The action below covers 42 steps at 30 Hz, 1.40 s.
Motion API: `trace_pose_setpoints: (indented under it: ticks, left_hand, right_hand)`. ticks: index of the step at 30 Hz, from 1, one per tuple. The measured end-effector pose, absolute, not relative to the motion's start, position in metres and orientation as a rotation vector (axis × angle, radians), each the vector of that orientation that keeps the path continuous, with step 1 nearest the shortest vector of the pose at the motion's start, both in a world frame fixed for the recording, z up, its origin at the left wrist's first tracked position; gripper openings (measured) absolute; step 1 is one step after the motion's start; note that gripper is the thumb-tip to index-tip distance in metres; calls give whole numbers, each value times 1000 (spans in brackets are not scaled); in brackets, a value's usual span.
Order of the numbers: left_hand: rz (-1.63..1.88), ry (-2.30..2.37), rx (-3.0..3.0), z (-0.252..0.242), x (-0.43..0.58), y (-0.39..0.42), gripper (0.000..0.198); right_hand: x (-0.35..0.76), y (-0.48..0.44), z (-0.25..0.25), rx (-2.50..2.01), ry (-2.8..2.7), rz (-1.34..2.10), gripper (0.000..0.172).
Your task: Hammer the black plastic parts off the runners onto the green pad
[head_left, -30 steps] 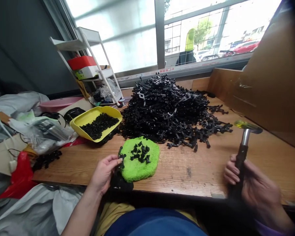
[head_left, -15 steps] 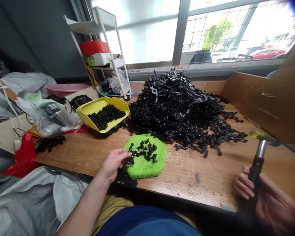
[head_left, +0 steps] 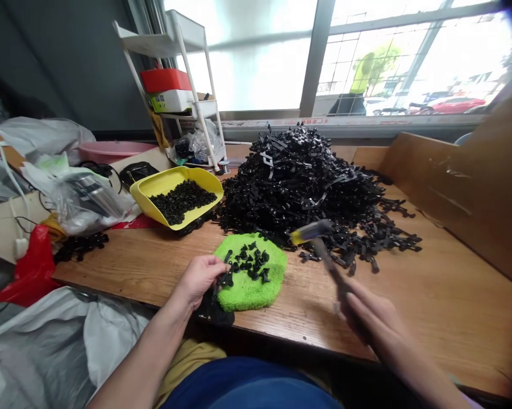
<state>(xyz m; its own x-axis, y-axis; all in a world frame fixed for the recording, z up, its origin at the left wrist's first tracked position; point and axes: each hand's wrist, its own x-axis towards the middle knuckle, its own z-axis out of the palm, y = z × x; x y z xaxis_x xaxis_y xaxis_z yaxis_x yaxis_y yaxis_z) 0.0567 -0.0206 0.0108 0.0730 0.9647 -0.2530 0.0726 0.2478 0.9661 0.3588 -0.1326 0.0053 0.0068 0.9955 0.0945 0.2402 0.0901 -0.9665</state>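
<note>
My left hand [head_left: 203, 276] pinches a small black plastic part [head_left: 227, 278] at the left edge of a fuzzy green cloth pad [head_left: 251, 296]. Several loose black pieces [head_left: 252, 260] lie on the pad, just right of those fingertips. In my right hand [head_left: 369, 312] is a hammer [head_left: 330, 262], gripped by its dark handle and raised over the table, right of the pad. Its head, with a yellow face, points toward the pad and is blurred by motion. A dark flat object [head_left: 215, 309] lies partly under my left hand at the table edge.
A large heap of black plastic parts [head_left: 298, 182] fills the back of the wooden table [head_left: 452, 295]. Back left stands a yellow scoop tray [head_left: 142, 201] with small black pieces. Behind it is a white shelf rack [head_left: 200, 108]. A cardboard sheet [head_left: 443, 170] borders the right side.
My right hand has swung the hammer from the far right leftward, toward the green pad. My left hand keeps its pinch on the black part, nearly still.
</note>
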Motion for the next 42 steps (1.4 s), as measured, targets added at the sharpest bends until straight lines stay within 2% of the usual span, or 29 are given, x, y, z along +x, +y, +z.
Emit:
trace_pose_setpoints:
  ticks: [3,8,12,17,24,28,34,42]
  left_hand:
    - [930,1305,1114,11,58,-19,28]
    - [939,1320,1114,10,57,-18,26]
    - [938,1307,1111,9,56,-17,24]
    - [925,1322,1160,9,56,-17,23]
    - [897,1332,1201,9,56,-15,25]
    - [877,1370,1202,10,56,-15,20]
    - [848,1396,1224,13,56,-14,23]
    - [797,1401,1251,10,54,-12,23]
  right_hand:
    - [323,-116,22,-1316,-1897,753,22]
    - [295,-96,26,-1502,-2219,491,19]
    - [295,-92,27,-1455,-2141,430,19]
    - [293,-90,30,-1542,-2318,359,18]
    - [296,-82,32,-1544,-2320,431,22]
    - [297,-82,36,-1547,-2280,341,26]
    - [296,-83,38,-1614,-2353,175,20]
    - [296,-83,31,-1587,-2326,262,18]
